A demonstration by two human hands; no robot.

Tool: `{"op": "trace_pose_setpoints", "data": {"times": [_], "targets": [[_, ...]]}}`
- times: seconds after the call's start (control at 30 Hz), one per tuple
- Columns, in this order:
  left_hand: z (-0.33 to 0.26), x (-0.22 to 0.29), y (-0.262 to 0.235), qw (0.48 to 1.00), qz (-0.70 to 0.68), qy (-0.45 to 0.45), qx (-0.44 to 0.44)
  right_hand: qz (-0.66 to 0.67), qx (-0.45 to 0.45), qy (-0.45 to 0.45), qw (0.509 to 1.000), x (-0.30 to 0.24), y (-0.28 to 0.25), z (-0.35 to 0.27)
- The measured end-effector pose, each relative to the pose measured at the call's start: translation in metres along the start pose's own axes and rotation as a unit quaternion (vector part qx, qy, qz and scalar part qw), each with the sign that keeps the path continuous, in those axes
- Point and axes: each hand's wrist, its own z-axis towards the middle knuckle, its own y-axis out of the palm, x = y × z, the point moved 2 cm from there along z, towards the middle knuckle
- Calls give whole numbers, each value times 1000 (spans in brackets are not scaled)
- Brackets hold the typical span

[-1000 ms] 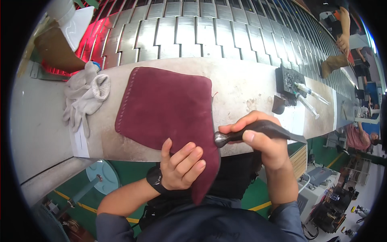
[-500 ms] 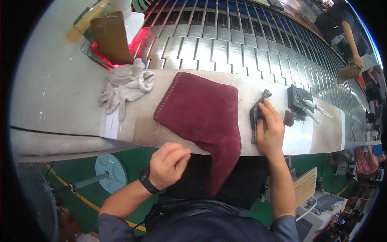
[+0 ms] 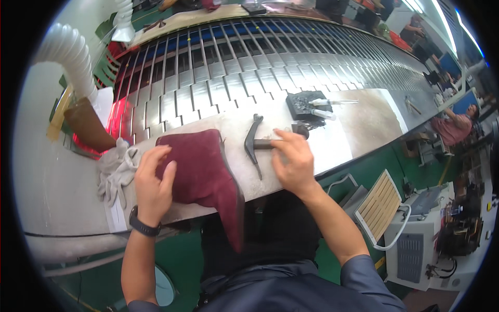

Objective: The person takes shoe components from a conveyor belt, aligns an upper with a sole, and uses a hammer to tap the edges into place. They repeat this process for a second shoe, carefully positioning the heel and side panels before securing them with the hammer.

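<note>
A dark red suede ankle boot (image 3: 205, 171) lies on its side on the worktable, its toe pointing toward me past the front edge. Over the left edge of its shaft is my left hand (image 3: 153, 184), thumb and fingers apart; whether it touches the suede I cannot tell. To the right of the boot rests a hammer (image 3: 250, 143) with a dark curved metal head and a handle pointing right. My right hand (image 3: 296, 164) hovers at that handle with its fingers spread, partly hiding it, and does not grip it.
Pale work gloves (image 3: 117, 177) lie left of the boot. Behind the hammer stands a black block (image 3: 301, 105) with syringe-like tubes (image 3: 325, 108). A slatted metal conveyor (image 3: 228, 75) runs along the far side. White flexible duct (image 3: 67, 54) hangs at the left; a person (image 3: 452, 127) sits far right.
My view has turned to the right. My left hand has opened and moved up to the boot's shaft. The right hand has come off the hammer's head, and the hammer's handle now shows.
</note>
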Motion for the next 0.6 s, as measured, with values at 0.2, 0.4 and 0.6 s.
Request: {"op": "trace_pose_setpoints", "data": {"times": [0.2,0.4,0.6], "targets": [[84,-2,92,949,17,-147,-280,-227,-80,248,939,44,-37,27],[58,8,42,986,-18,55,-158,-102,-17,164,981,20,-38,21],[-4,37,-31,985,10,126,-115,90,-116,88,985,-84,0,3]]}}
